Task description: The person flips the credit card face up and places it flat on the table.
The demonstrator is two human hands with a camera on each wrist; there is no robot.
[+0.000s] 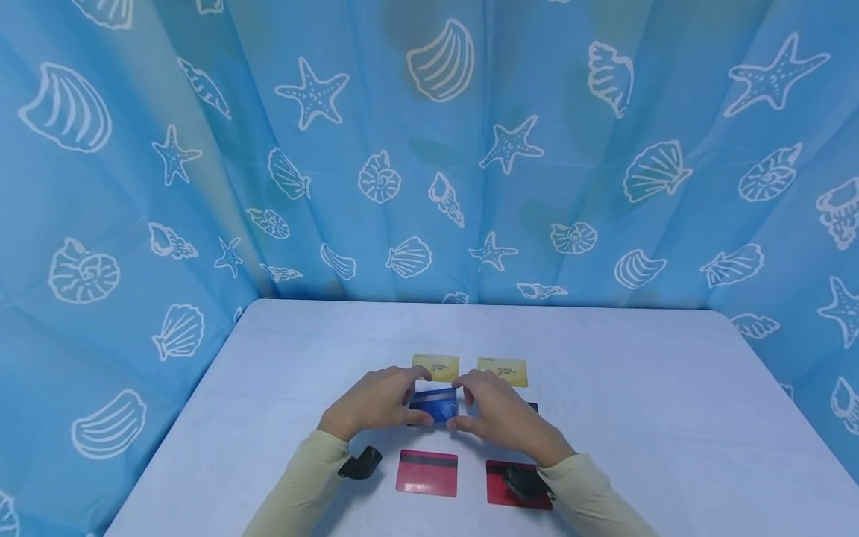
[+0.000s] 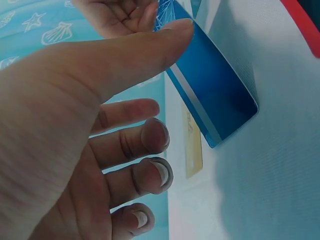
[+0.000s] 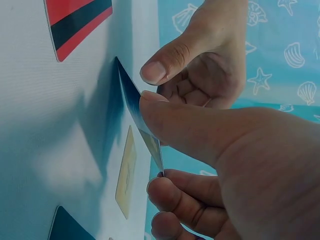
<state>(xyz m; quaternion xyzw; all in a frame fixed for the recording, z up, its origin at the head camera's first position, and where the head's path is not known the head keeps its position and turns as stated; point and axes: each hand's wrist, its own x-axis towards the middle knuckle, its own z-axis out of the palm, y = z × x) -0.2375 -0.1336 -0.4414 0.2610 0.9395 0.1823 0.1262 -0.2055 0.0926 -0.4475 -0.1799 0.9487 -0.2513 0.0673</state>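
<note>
A blue card (image 1: 435, 406) with a pale stripe is tilted up off the white tabletop between the two hands. My right hand (image 1: 499, 410) pinches its right side, thumb (image 3: 155, 112) on the face and fingertips (image 3: 165, 182) behind the edge. Across the card, my left hand (image 1: 376, 403) stays close, its thumb (image 2: 172, 40) overlapping the blue card (image 2: 210, 90) in the left wrist view. The other left fingers (image 2: 152, 135) are loosely bent and apart from it. Beyond the hands lie two yellow cards, one left (image 1: 446, 365) and one right (image 1: 506, 371).
Nearer me, a pink-red card (image 1: 426, 477) with a dark stripe lies left, and a red card (image 1: 496, 492) lies right, partly covered by the right wrist camera (image 1: 526, 482). Another dark blue card (image 3: 67, 227) rests by the right hand. A shell-patterned curtain (image 1: 436, 149) hangs behind the table (image 1: 637, 388).
</note>
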